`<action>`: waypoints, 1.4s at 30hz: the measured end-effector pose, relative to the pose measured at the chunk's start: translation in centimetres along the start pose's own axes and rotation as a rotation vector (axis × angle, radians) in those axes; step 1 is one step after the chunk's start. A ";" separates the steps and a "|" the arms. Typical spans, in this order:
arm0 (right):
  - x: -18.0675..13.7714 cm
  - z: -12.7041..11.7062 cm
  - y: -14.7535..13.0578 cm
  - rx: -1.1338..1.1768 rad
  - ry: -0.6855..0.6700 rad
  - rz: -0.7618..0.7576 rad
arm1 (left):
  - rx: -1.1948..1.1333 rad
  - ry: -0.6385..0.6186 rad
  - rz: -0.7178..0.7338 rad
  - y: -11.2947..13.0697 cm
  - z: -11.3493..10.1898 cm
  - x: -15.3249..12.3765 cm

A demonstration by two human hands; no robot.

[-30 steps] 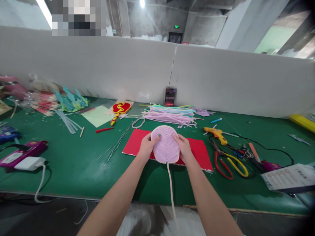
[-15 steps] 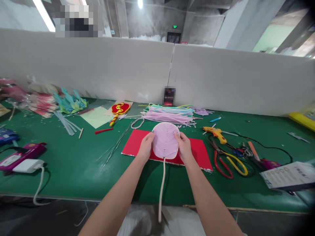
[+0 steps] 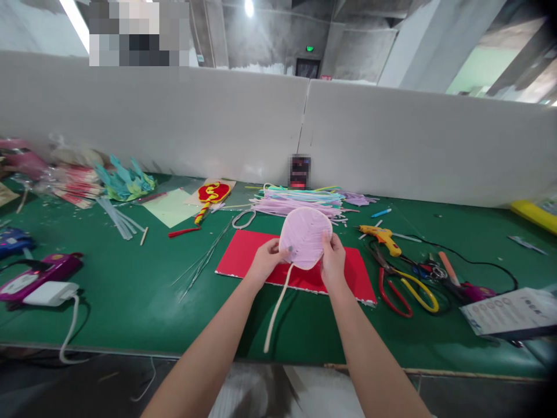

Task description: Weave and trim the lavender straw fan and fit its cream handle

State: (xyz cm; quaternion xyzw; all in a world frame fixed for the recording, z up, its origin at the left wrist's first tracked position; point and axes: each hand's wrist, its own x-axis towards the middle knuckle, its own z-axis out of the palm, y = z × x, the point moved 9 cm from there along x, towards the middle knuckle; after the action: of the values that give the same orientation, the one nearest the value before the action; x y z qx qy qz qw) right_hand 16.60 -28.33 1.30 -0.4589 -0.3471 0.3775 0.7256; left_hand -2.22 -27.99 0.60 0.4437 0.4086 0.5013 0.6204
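Note:
Between my hands is a round lilac fan (image 3: 304, 235) with a pale rim, made of fuzzy pipe-cleaner stems. From its lower edge a long pale stem (image 3: 277, 310) hangs down to the left. My left hand (image 3: 266, 259) pinches the fan's lower left edge, thumb on its face. My right hand (image 3: 333, 258) grips the right edge, thumb on the front and fingers behind. The fan is tilted and held above a red board (image 3: 241, 252) that lies on the green table (image 3: 152, 313). Behind it lies a pile of lilac, mint and yellow pipe cleaners (image 3: 296, 205).
A red and yellow fan (image 3: 213, 193) lies back left, near thin wires (image 3: 204, 264). To the right are pliers (image 3: 395, 281), a yellow glue gun (image 3: 383, 238) and a box (image 3: 509, 313). A purple power strip (image 3: 56, 271) with a white charger stands at left.
The fan has moved up and right and turned, so its stem swings to the left. My left hand has shifted from its left side to the lower left edge.

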 end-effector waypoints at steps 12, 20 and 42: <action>-1.8 3.9 2.7 -0.026 -0.302 0.194 | 0.047 0.076 0.126 0.9 -0.7 0.1; -1.4 3.3 2.6 -0.067 -0.287 0.160 | 0.000 0.110 0.087 0.3 -1.0 0.2; -1.2 3.0 1.8 -0.198 -0.293 0.100 | 0.041 0.029 0.116 0.6 -0.1 0.3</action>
State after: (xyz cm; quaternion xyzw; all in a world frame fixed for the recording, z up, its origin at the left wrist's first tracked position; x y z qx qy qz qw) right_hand 13.06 -27.65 0.41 -0.4849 -0.4615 0.4397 0.5988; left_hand -2.45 -27.61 1.08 0.4720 0.4013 0.5343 0.5751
